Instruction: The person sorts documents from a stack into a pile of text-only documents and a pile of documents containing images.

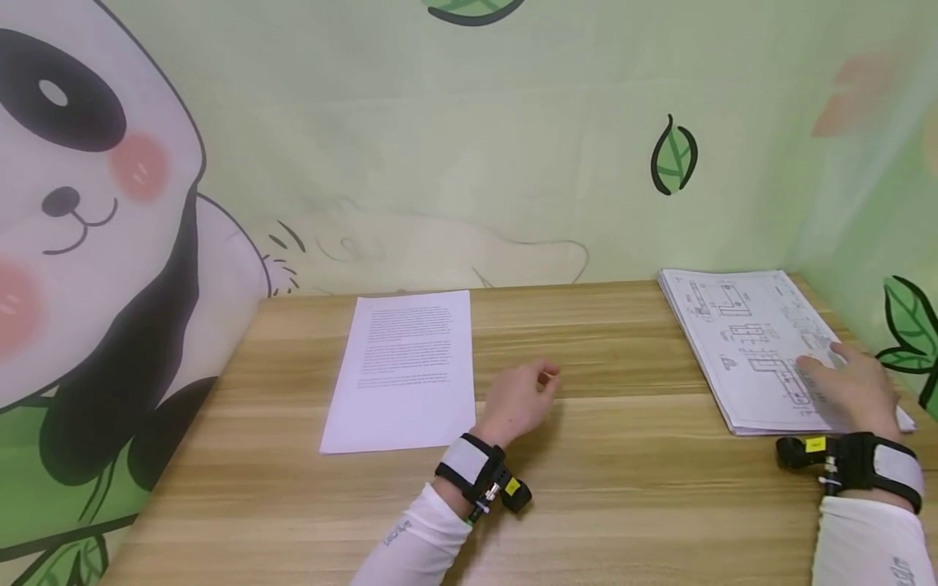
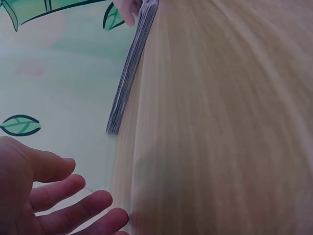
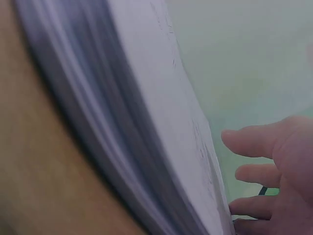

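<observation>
A thick stack of paper (image 1: pixel 703 325), its top sheet printed with technical drawings, lies at the right of the table. My right hand (image 1: pixel 859 389) is over the stack's near right corner, thumb towards the drawings; in the right wrist view its fingers (image 3: pixel 254 205) are relaxed and spread beside the stack's far edge. Between the stack and a single printed text sheet (image 1: pixel 410 415) hovers my left hand (image 1: pixel 516 399), just right of that sheet. It holds nothing, and its fingers (image 2: pixel 73 213) hang loosely bent in the left wrist view.
The wood-grain table (image 1: pixel 601 496) reaches back to a pale green backdrop (image 1: pixel 440 146) with leaf prints. A large panda print (image 1: pixel 88 203) covers the left side. Each wrist wears a strapped camera, such as the right one (image 1: pixel 799 452).
</observation>
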